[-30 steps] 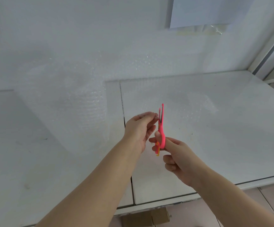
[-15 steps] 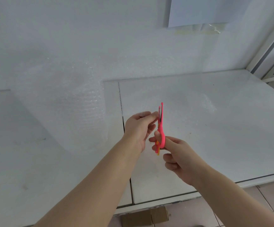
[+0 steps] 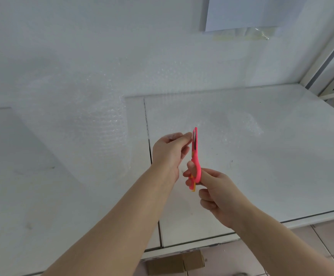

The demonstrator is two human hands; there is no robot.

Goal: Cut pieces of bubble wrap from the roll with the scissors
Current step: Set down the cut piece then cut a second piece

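- While the left hand pinches thumb to fingertips right beside the blades, the clear sheet is hard to make out in that pinch; it is probably held taut so the cut runs clean.
- Right hand grips the pink scissors, fingers curled round the handles. Blades point away and look nearly closed.
- Roll stands upright on the table, left of the hands, near the wall. Its sheet is drawn rightward past both hands.
- Both forearms reach forward, hands raised off the table and close together.
- Judged step: mid-cut across the sheet.
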